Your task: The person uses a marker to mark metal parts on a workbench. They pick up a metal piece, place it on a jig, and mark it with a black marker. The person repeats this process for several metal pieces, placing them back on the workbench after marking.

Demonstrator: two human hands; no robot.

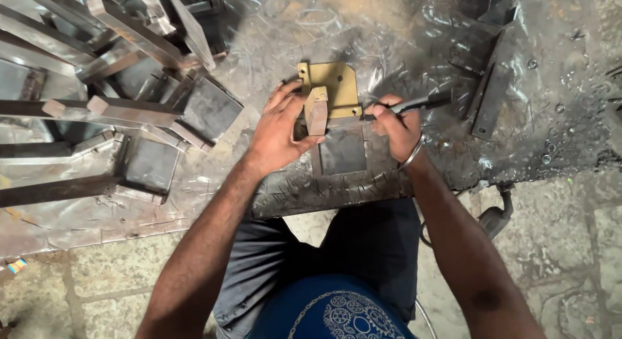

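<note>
The left hand (280, 128) is spread wide and pressed down beside a short upright piece of square tube (317, 111), thumb and fingers bracing its left face without wrapping round it. The tube stands on a yellow metal plate (334, 80) with clipped corners, which lies flat on the scarred steel table (402, 34). Just below the tube, touching the yellow plate's near edge, lies a dark square steel plate (343, 151).

The right hand (396, 126) is closed tightly round a dark pen-like marking tool (414, 104), its tip set at the yellow plate's right edge, close to the tube's base. A thin metal bangle (414, 154) sits on that wrist.

The table's near edge runs just under both wrists, so the plates sit close to the drop. To the left, a stack of welded tube frames with square base plates (129, 99) crowds the surface, coming near the left hand's knuckles. To the right, a flat dark steel bar (489, 99) lies at a slant, well apart from the right hand, with bare table between them. Beyond the yellow plate the table is open
</note>
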